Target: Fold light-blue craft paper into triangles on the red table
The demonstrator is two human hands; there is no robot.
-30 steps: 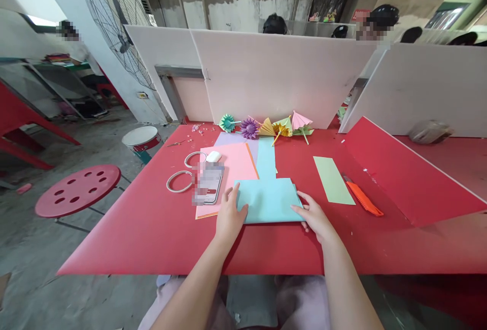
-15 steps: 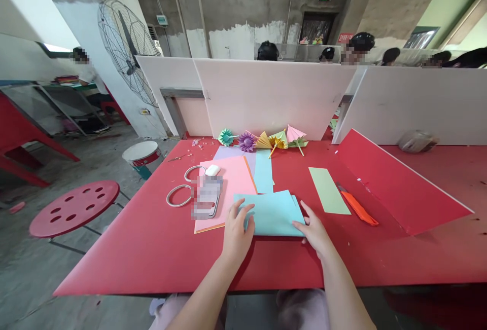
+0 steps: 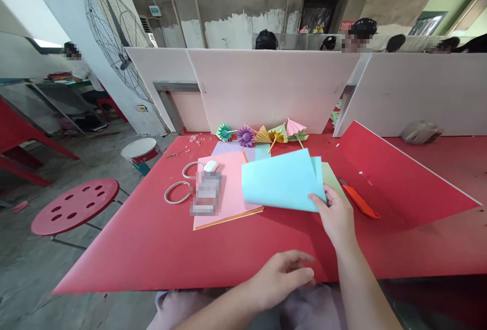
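Note:
My right hand [image 3: 338, 214] pinches the lower right corner of a folded sheet of light blue paper [image 3: 281, 180], thumb on top. The paper is raised and tilted above the red table, partly over the pink sheets [image 3: 230, 193] and a pale green strip [image 3: 332, 172]. Near the table's front edge, my left hand [image 3: 285, 274] hangs apart from the paper, its fingers loosely bent and the thumb separate, with nothing in it. To the right of my right hand lies an orange utility knife [image 3: 360, 200].
A phone [image 3: 206, 193], a white case [image 3: 211, 166] and two rings [image 3: 178, 192] lie at the left. Folded paper flowers and umbrellas [image 3: 246, 136] line the back by a white partition [image 3: 266, 86]. A bent red board [image 3: 403, 178] stands at the right. A stool [image 3: 76, 203] is beside the table.
My right hand has lifted the blue paper off the table and moved it up and right. My left hand has let go of it and come down towards the front edge.

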